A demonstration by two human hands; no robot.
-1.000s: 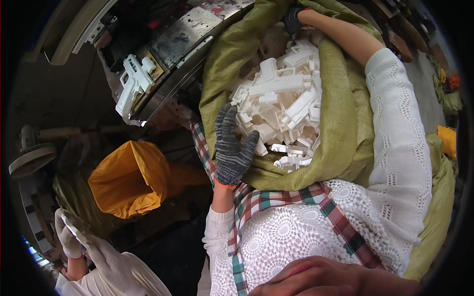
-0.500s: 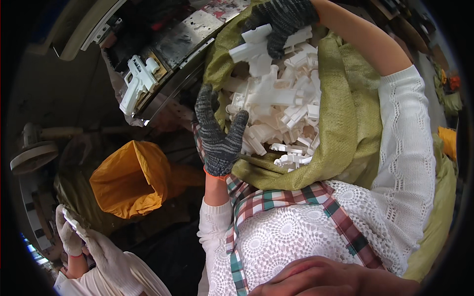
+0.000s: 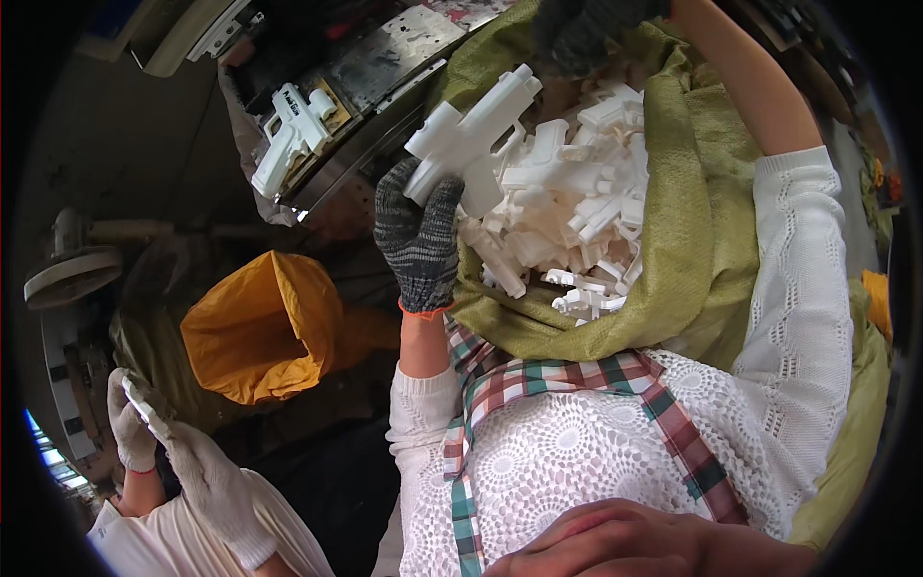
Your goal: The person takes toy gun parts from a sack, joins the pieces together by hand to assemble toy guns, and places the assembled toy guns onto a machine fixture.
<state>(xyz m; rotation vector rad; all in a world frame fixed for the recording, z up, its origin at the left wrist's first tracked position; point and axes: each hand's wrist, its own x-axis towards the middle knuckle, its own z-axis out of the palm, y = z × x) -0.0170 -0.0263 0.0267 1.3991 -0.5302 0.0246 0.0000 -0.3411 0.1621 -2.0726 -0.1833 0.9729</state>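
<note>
One white plastic toy pistol (image 3: 478,127) is held by left fingers (image 3: 441,205) (right fingers (image 3: 561,50) indeterminable), others (image 3: 553,176) unlifted in the olive woven sack (image 3: 665,207).

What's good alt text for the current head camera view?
A person's gloved left hand holds up a white toy gun at an open green sack of white plastic pieces. The gloved right hand is near the sack's far edge, and a co-worker's gloved hands hold a white piece at lower left.

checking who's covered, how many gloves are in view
4: the person's dark left glove, holding a white piece; the dark right glove, over the sack; two white gloves on the co-worker, lower left. Others may be hidden.
</note>
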